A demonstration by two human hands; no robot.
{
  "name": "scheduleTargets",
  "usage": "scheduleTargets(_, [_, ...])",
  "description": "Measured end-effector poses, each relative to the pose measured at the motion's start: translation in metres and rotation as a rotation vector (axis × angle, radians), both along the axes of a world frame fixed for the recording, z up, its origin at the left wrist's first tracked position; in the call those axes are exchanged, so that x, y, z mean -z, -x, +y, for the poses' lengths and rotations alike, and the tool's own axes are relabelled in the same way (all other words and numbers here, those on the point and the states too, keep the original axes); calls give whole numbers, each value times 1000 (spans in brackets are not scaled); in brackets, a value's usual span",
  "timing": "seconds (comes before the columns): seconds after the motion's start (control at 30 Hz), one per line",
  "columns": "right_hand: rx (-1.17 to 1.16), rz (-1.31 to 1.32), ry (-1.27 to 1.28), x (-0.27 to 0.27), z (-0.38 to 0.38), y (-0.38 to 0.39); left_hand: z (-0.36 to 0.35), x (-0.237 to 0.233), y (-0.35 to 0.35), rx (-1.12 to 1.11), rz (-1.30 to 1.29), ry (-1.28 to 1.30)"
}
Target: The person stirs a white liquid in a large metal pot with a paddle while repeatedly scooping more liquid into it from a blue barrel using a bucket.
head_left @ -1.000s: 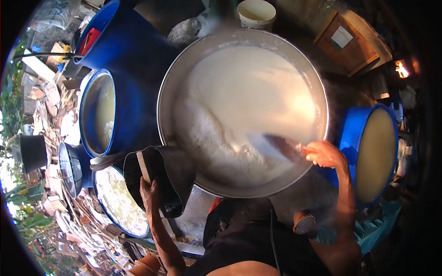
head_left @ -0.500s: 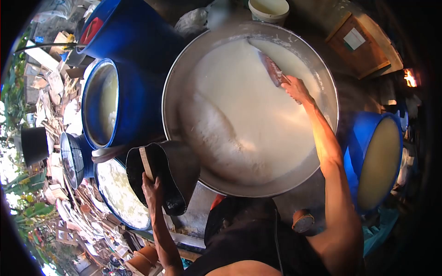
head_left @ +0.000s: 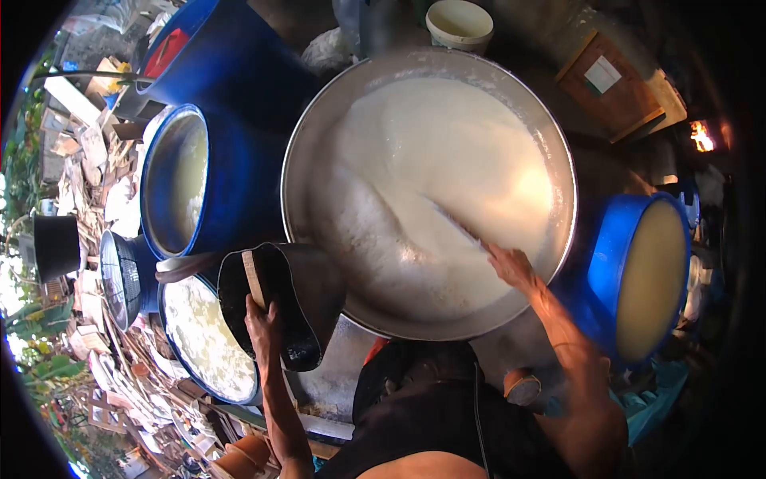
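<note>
A large round metal vat (head_left: 573,180) of milky, frothy liquid (head_left: 439,136) lies in front of me. My right hand (head_left: 513,267) is closed around the handle of a flat paddle (head_left: 459,223). The paddle is seen nearly edge-on, its far end in the liquid near the vat's middle. To the left, my left hand (head_left: 262,323) grips the wooden crossbar (head_left: 252,275) of a black bucket (head_left: 303,303). The bucket is tilted beside the vat's lower left rim, above a blue-rimmed tub (head_left: 203,335) of white curd-like material.
Blue barrels (head_left: 239,176) stand at the left, and another blue barrel (head_left: 606,271) of yellowish liquid at the right. Behind the vat are a white bucket (head_left: 459,24) and a wooden box (head_left: 610,88). A fire (head_left: 701,136) burns at far right. Scrap wood (head_left: 96,160) is heaped far left.
My right hand has drawn the paddle from the vat's far side toward me, to about the middle, turning its blade edge-on. My left hand and the black bucket have hardly moved.
</note>
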State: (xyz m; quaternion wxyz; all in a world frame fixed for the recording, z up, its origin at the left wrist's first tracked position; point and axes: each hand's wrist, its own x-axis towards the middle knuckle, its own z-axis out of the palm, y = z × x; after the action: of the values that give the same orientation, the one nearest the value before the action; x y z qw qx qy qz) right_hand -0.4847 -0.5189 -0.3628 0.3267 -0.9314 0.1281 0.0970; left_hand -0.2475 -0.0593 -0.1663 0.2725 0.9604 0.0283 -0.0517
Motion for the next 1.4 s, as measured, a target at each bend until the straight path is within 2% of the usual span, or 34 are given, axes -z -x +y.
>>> scheduleTargets(0.1, [-22,22,43,-28,21,48,1,1,1,-6,-11,-6])
scheduleTargets(0.17, [-76,2,222,-50,28,74,3,1,1,-6,7,35])
scheduleTargets(0.2, [-73,2,224,-67,22,74,6,1,0,-4,6,38])
scheduleTargets(0.27, [-155,373,98,-107,-1,63,13,3,-3,4,135,14])
scheduleTargets(0.33, [-134,235,-109,-133,-38,55,12,7,-3,-7,95,23])
scheduleTargets(0.37, [-4,255,-324,-157,-50,46,12,8,-3,-18,55,31])
scheduleTargets(0.4, [217,473,-407,-185,-49,27,12,9,-3,-18,56,29])
scheduleTargets(0.53, [553,279,-386,-158,-67,-11,10,9,-2,-31,36,-22])
scheduleTargets(0.6, [650,163,-336,-127,-83,-43,9,10,-1,-34,13,-41])
scheduleTargets(0.67, [675,15,-278,-88,-104,-78,10,11,-2,-12,-13,-27])
scheduleTargets(0.73, [697,-89,-325,-41,-128,-114,9,10,-3,-25,9,-15])
scheduleTargets(0.87, [594,-87,-363,9,-148,-172,9,8,-4,-71,74,-7])
scheduleTargets(0.93, [433,-58,-290,31,-140,-189,8,7,-2,-71,62,-25])
scheduleTargets(1.0, [256,-193,-51,60,-128,-188,16,12,-3,-61,46,-33])
scheduleTargets(1.07, [283,-185,-129,72,-102,-173,37,32,-2,11,-69,-74])
scheduleTargets(1.1, [227,-263,-133,118,-95,-161,23,14,-2,-18,44,30])
scheduleTargets(1.13, [257,-144,-157,115,-84,-148,31,20,-4,-12,99,161])
scheduleTargets(1.17, [329,67,-216,94,-69,-132,36,24,-1,-2,31,70])
scheduleTargets(1.23, [475,443,-335,51,-40,-94,62,57,-4,-49,7,166])
scheduleTargets(1.27, [399,326,-226,38,-30,-65,85,80,-16,51,-19,126])
scheduleTargets(1.3, [330,211,-101,29,-21,-35,125,126,-39,152,-71,55])
scheduleTargets(1.33, [40,20,79,24,-5,-11,123,108,-45,255,53,133])
scheduleTargets(1.37, [-30,44,142,24,2,12,65,37,-10,140,50,249])
scheduleTargets(1.4, [-25,10,186,27,13,36,79,54,-20,179,14,302])
